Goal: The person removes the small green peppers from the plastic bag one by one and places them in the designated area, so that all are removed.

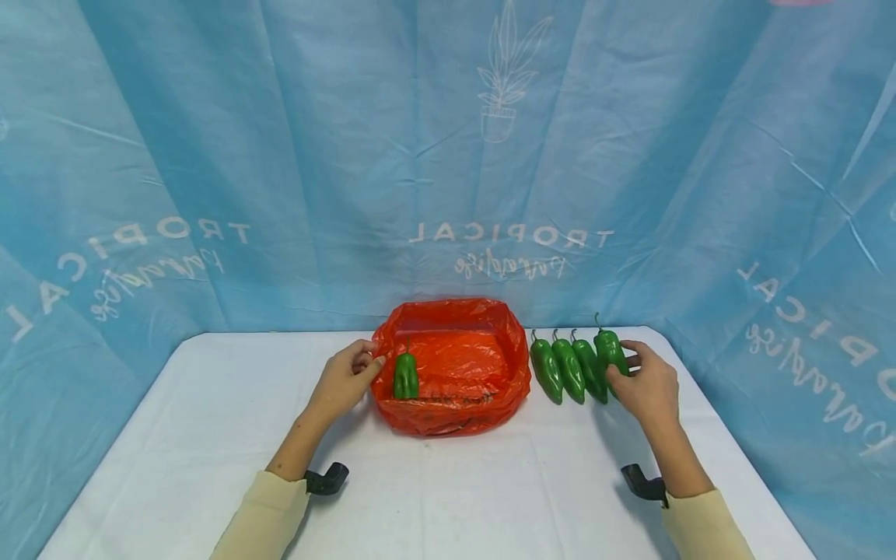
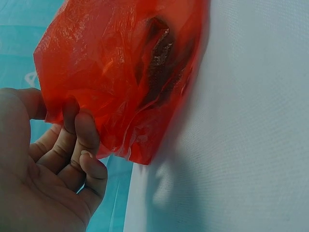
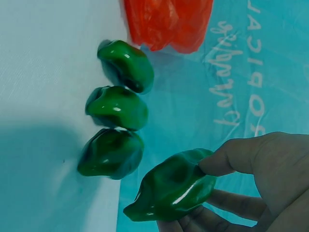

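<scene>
An open red plastic bag stands on the white table with its mouth spread wide. Inside it, at the left, a green pepper stands with its stem up. My left hand pinches the bag's left rim between thumb and fingers; the left wrist view shows the thin red film in that grip. At the right my right hand holds a green pepper by its side, raised off the table in the right wrist view. Three more green peppers lie in a row between bag and hand.
The white table reaches back to a blue curtain printed with mirrored lettering. More of the same curtain hangs at both sides. A black band with a small camera is on each wrist.
</scene>
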Demonstrator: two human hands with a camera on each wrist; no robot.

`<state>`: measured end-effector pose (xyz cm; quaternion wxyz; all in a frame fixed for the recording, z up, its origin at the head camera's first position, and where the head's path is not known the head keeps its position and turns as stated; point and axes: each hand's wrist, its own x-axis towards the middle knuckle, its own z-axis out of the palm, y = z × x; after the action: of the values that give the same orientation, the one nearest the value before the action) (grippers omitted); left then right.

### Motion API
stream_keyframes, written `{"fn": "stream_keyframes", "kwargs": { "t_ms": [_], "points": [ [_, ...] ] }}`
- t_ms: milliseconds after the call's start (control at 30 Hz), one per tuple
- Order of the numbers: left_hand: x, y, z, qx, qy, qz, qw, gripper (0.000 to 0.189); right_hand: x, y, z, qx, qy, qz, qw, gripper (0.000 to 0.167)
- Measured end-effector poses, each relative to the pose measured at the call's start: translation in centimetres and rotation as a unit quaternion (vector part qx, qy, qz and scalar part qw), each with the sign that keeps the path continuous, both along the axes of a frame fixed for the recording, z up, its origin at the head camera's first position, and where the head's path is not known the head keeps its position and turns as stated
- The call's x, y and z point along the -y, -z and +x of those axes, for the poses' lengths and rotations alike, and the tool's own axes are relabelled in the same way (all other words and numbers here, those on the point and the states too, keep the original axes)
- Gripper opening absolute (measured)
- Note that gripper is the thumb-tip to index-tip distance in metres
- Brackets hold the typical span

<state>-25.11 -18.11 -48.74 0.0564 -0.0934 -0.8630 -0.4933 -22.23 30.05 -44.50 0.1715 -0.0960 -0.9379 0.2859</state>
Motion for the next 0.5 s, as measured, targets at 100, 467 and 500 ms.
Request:
{"fn": "stream_keyframes", "kwargs": {
  "t_ms": [100,467,500],
  "points": [
    [0.0,0.0,0.0,-0.002,0.0,-0.001,1.0,0.025,-0.3,0.3,-0.1,-0.002,0.003,0.003,1.0,0.052],
    [-0.1,0.0,0.0,-0.012,0.005,0.005,0.9999,0.024,-1.2,1.2,-0.7,0.006,0.01,0.012,0.9999,0.051],
    [-0.1,0.0,0.0,-0.012,0.005,0.005,0.9999,0.025,-1.3,1.3,-0.7,0.007,0.011,0.012,0.9998,0.051]
  ]
}}
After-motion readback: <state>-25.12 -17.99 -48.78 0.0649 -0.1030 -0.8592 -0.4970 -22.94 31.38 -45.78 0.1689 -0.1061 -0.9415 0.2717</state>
